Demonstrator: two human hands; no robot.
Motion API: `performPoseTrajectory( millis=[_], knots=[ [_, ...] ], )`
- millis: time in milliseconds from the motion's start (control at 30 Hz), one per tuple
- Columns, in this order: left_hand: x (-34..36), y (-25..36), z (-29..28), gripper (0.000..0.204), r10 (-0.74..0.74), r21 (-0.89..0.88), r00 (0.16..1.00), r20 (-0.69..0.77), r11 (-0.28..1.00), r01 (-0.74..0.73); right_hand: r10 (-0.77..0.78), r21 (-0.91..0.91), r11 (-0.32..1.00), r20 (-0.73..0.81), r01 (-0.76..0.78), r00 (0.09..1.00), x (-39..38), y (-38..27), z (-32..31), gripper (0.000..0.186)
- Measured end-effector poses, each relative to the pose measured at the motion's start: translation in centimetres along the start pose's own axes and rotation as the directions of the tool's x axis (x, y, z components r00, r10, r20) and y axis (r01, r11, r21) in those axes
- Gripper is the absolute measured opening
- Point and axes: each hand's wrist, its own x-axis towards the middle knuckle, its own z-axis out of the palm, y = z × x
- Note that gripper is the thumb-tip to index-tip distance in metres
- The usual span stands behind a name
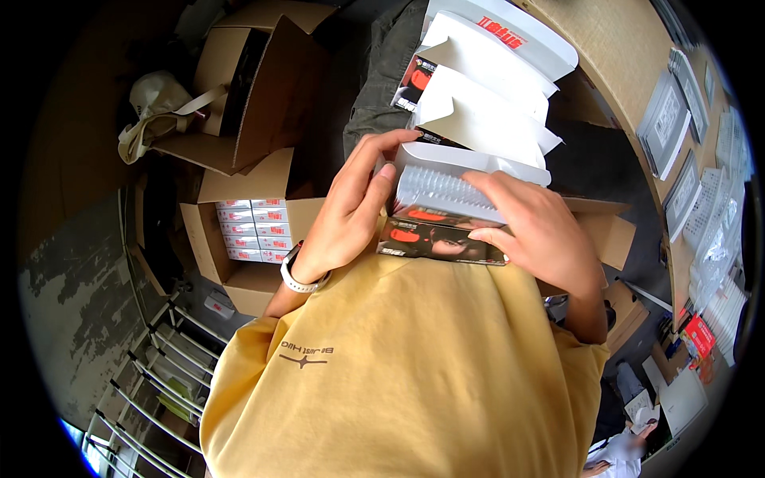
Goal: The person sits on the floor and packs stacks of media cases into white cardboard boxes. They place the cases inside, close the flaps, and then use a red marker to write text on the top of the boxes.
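Observation:
A dark printed box with red shapes and an open white lid lies against my yellow shirt, holding a stack of clear, ridged plastic pieces. My left hand grips the box's left end, its forefinger over the corner near the lid. My right hand holds the right end, thumb on the printed front and fingers on the plastic stack. More open white-lidded boxes stand just beyond, in a row.
A carton of stacked small boxes, another carton with a cloth bag, and a metal rack are left. A wooden tabletop bearing flat packs runs along the right. Another person is at bottom right.

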Motion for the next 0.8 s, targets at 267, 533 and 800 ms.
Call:
performPoseTrajectory(
  millis=[267, 533, 800],
  knots=[
    [-0.1, 0.1, 0.6, 0.035, -0.059, 0.119, 0.998, 0.018, 0.991, 0.056, -0.096, -0.031, 0.995, -0.106, 0.093, 0.99, 0.9, 0.8, 2.1, 0.053],
    [0.1, -0.2, 1.0, 0.041, -0.035, 0.154, 0.999, 0.007, 0.988, 0.033, -0.092, 0.108, 0.99, 0.013, 0.09, 0.996, 0.4, 1.6, 3.6, 0.057],
    [-0.6, -0.4, 1.4, 0.065, 0.085, 0.373, 0.992, -0.091, 0.927, -0.046, -0.165, -0.086, 0.984, -0.13, 0.155, 0.978, -1.9, 1.3, 3.6, 0.062]
  ],
)
